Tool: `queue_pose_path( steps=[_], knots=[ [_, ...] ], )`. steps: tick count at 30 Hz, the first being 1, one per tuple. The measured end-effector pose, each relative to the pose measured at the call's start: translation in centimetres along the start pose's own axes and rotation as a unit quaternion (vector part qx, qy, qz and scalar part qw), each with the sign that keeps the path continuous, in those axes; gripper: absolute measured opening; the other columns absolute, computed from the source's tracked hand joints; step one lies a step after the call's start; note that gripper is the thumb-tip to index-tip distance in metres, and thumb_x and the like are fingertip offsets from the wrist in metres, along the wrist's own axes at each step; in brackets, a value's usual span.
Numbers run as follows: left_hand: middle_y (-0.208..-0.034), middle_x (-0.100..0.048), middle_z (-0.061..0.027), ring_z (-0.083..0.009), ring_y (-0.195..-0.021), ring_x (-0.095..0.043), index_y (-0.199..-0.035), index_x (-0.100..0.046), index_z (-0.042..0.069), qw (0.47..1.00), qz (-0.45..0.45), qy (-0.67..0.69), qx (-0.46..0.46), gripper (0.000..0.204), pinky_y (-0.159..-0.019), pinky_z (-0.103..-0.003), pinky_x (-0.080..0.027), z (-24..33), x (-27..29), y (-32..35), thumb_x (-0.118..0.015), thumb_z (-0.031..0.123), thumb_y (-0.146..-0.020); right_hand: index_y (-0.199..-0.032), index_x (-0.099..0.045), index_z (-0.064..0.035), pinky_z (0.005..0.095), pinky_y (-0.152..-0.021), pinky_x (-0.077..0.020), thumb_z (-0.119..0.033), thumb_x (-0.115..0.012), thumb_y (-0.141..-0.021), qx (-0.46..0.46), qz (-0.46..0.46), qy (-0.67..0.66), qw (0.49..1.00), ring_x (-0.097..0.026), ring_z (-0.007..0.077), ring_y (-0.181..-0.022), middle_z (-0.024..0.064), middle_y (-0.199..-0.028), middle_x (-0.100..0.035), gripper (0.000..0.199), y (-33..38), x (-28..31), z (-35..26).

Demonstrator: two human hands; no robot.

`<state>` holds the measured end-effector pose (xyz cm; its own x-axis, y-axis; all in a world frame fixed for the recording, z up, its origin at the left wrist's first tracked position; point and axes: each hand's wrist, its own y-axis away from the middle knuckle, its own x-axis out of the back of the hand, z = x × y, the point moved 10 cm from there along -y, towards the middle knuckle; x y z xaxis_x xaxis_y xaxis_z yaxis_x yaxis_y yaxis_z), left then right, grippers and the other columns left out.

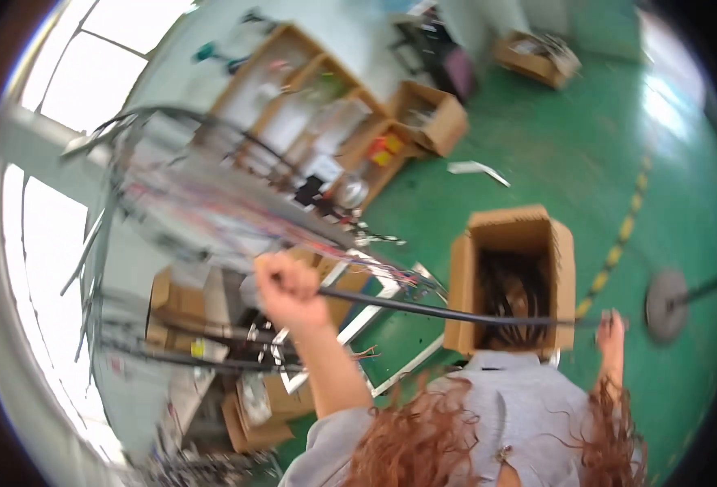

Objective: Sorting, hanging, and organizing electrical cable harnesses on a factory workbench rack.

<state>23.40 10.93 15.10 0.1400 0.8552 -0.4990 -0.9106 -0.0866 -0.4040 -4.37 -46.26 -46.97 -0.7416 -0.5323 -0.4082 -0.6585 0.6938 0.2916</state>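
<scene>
A long black cable (423,308), or perhaps a sleeve or tubing, stretches between my two hands and passes over an open cardboard box. My left hand (292,286) is closed in a fist around its left end, beside a bench of loose wires. At the far end of the stretch, on the right, my right hand (610,329) is raised and pinches the cable; its fingers are small and blurred. Dark coiled cables (511,296) lie inside the tall cardboard box (565,268), which stands right in front of my body with its flaps up.
Red and blue wires (293,231) run along a bench at left, with black cables (172,114) arching above. White frames (375,280) stand beside it. A wooden shelf (326,73) and cardboard boxes (444,122) are farther back. A round grey base (667,307) stands at right.
</scene>
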Motion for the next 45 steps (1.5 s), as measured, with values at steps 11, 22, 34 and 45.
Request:
queue_pose_path(
  steps=[11,22,34,45],
  knots=[
    [-0.053,-0.031,0.0047,-0.0055,-0.040,-0.020,-0.080,-0.048,0.009,0.988,0.062,-0.042,-0.134,0.033,-0.037,-0.022,-0.016,17.0,-2.5,-7.9,-0.047,0.041,-0.089,-0.071,-0.048,-0.0153,0.0211,-0.029,-0.0125,-0.039,-0.048,-0.088,-0.272,0.087,-0.147,0.947,-0.019,0.0059,-0.033,-0.0069,-0.045,-0.025,0.029,1.8,-3.3,-0.7],
    [-0.050,-0.028,0.0032,-0.0069,-0.039,-0.020,-0.068,-0.046,0.003,0.968,0.064,-0.071,-0.233,0.034,-0.036,-0.022,-0.015,29.2,-5.8,-16.5,-0.043,0.029,-0.090,-0.073,-0.048,-0.0160,0.0219,-0.031,-0.0143,-0.042,-0.051,-0.087,-0.224,0.028,-0.104,0.969,-0.020,0.0065,-0.034,-0.0067,-0.047,-0.025,0.029,0.6,-6.9,-4.6],
    [-0.051,-0.035,0.0022,-0.0042,-0.035,-0.023,-0.072,-0.056,-0.002,0.950,-0.069,-0.241,-0.185,0.029,-0.031,-0.019,-0.014,34.2,-2.7,-1.3,-0.052,0.023,-0.085,-0.063,-0.048,-0.0100,0.0340,-0.040,-0.0296,-0.043,-0.044,-0.084,0.003,-0.192,0.613,0.767,-0.040,0.0192,-0.046,0.0055,-0.056,-0.044,0.039,10.4,-17.4,1.4],
    [-0.056,-0.038,0.0053,-0.0014,-0.037,-0.022,-0.088,-0.057,-0.004,0.789,0.213,-0.509,-0.269,0.030,-0.033,-0.018,-0.014,58.5,12.3,8.5,-0.058,0.026,-0.084,-0.070,-0.054,-0.0033,0.0363,-0.051,-0.0447,-0.046,-0.045,-0.088,-0.072,-0.683,0.470,0.555,-0.055,0.0192,-0.056,0.0033,-0.056,-0.054,0.048,33.5,-37.6,10.2]
  ],
)
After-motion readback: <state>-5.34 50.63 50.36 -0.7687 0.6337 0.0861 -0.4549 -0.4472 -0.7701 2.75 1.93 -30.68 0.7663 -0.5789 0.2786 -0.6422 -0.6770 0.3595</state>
